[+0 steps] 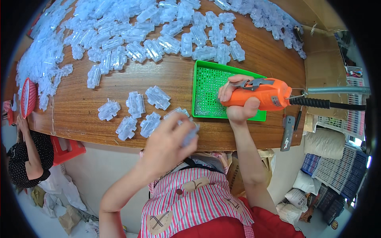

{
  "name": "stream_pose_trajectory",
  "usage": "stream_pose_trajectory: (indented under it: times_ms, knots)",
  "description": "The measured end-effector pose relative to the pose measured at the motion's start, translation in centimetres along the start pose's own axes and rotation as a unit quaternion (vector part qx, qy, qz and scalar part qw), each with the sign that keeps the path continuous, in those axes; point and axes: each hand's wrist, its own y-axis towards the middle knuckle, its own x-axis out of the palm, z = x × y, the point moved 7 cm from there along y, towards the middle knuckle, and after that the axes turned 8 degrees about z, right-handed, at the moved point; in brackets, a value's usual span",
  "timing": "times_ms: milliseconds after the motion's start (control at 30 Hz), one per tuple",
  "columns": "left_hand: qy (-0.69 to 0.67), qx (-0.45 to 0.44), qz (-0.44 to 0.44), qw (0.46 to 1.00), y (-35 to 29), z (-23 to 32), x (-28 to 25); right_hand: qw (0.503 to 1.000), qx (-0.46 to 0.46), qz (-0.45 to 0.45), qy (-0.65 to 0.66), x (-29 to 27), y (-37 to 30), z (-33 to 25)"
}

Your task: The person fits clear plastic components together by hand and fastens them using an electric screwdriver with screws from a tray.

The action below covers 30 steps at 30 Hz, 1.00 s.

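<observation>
My right hand (240,113) is wrapped around an orange electric screwdriver (260,96) with a grey strap on it. The tool lies over a green tray (195,87) with a perforated bottom, where small metal screws (212,104) are scattered. My fingers and the tray hide the tool's tip. Just left of the tray, my left hand (166,142) curls around a clear plastic housing (191,135), mostly covered by the fingers. Several similar clear housings (135,104) lie loose on the wooden table beside that hand.
Heaps of clear plastic housings (119,31) cover the table's far side and left. A dark cable (337,105) and a spring run right from the screwdriver. A grey handheld device (287,133) lies at the right edge. Far left, another person's arm (29,146) reaches toward a red basket (28,97).
</observation>
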Motion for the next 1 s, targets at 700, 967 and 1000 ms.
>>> stream_pose_trajectory:
  times_ms: [700,967,1000]
  knots:
    - [0.055,-0.005,-0.028,0.998,-1.1,-0.7,5.9,0.998,-0.015,-0.056,-0.010,1.5,-0.5,-3.2]
    - [0.035,0.123,0.013,0.992,-1.5,-1.1,6.2,0.987,-0.030,-0.150,0.052,2.5,-4.1,-7.7]
    - [0.031,0.146,0.006,0.989,-1.7,-0.9,6.2,0.987,-0.029,-0.150,0.052,2.5,-4.1,-7.9]
